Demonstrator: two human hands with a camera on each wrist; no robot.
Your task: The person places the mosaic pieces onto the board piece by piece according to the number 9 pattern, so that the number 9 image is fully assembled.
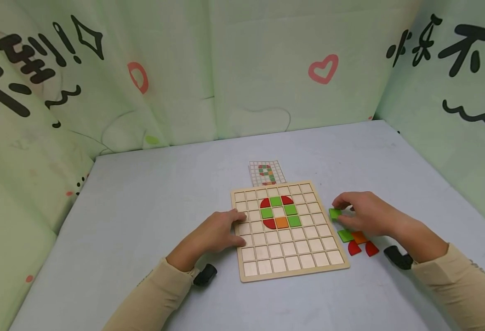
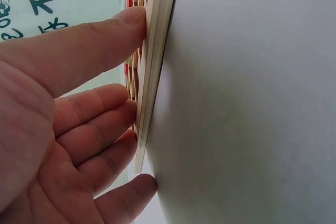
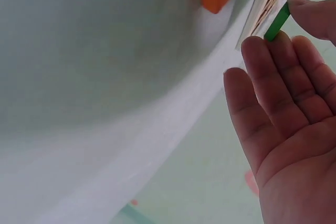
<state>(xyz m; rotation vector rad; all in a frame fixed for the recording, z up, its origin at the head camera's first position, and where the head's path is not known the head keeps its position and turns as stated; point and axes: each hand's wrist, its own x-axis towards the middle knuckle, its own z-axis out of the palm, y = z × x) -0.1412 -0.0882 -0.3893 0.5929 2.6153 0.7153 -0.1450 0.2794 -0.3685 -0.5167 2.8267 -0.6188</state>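
A square wooden grid board (image 1: 292, 263) lies on the table. On it, red quarter-round tiles (image 1: 269, 224), several green square tiles (image 1: 294, 221) and one orange square tile (image 1: 281, 222) form a ring around a bare cell. My left hand (image 1: 216, 232) rests along the board's left side, thumb and fingers spread on its rim; the left wrist view shows the thumb (image 2: 123, 27) touching the edge. Beside the board's right edge, my right hand (image 1: 364, 214) pinches a green square tile (image 3: 280, 20) between thumb and fingertips, above the table.
Just below my right hand lie a loose green tile (image 1: 345, 236), an orange tile (image 1: 359, 237) and two red quarter-round tiles (image 1: 372, 249). A printed pattern card (image 1: 255, 174) lies behind the board, its near part covered by it. Pale green curtains (image 1: 242, 69) surround the table.
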